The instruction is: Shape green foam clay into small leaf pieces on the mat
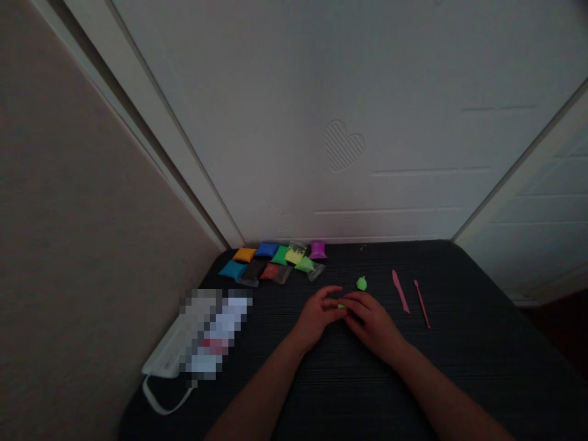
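1. One dark desk spreads under the fingers and out to both sides of them.
2. Two bare hands meet over it: the left hand, its index finger stretched out and apart from the others, and the right hand, fingers bent inward to meet the left's.
3. A white item with a strap, partly pixelated, lies well to the left of the left fingers.
4. Nine coloured packets lie in two rough rows beyond the fingers and to their left; the light green packet is among the nearest.
5. A pink knife-shaped tool and, farther out, a thin pink stick lie right of the right fingers, long axes running away from the person.
6. A loose green lump sits just beyond the right fingers, apart from them; the right hand is nearer.
7. A small green piece is at the fingertips, pinched between left thumb and finger, right fingertips against it. Whether the right ones also grip, and its long axis, I cannot tell.
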{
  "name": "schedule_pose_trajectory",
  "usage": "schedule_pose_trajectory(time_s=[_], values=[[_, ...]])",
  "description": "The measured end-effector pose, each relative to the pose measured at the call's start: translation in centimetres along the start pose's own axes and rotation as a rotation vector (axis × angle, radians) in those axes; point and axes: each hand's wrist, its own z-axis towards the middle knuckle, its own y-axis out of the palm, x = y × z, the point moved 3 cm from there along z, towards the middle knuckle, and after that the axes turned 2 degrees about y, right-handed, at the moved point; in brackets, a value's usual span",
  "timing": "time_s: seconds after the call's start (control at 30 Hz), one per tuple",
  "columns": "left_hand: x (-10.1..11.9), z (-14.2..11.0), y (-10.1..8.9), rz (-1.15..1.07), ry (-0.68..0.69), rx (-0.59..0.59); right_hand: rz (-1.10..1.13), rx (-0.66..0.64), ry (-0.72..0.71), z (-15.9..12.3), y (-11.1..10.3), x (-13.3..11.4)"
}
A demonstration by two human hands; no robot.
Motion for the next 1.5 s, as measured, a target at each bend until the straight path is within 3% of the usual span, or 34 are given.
schedule_pose_trajectory(time_s=[0.37,0.8,0.97,1.13,1.23,1.33,1.5], values=[[0.1,0.0,0.2,-0.063,0.014,-0.023,-0.001,0.001,0.021,0.0,-0.2,0.1],[0.4,0.1,-0.3,0.042,0.05,0.013,0.045,0.0,0.056,0.0,-0.3,0.3],[1.0,0.5,-1.8,0.133,0.201,0.149,-0.043,-0.158,0.054,-0.7,-0.9,0.3],[1.0,0.8,-3.0,0.063,0.23,0.275,-0.162,-0.268,0.009,-2.5,-1.9,0.1],[1.0,0.7,-3.0,0.051,0.237,0.296,-0.159,-0.182,0.073,-1.8,-2.6,0.0],[1.1,0.4,-3.0,0.05,0.255,0.344,-0.239,0.018,0.123,0.7,-2.6,-0.3],[1.8,-0.2,-3.6,0.073,0.326,0.452,-0.428,0.11,0.153,4.4,0.4,-0.9]])
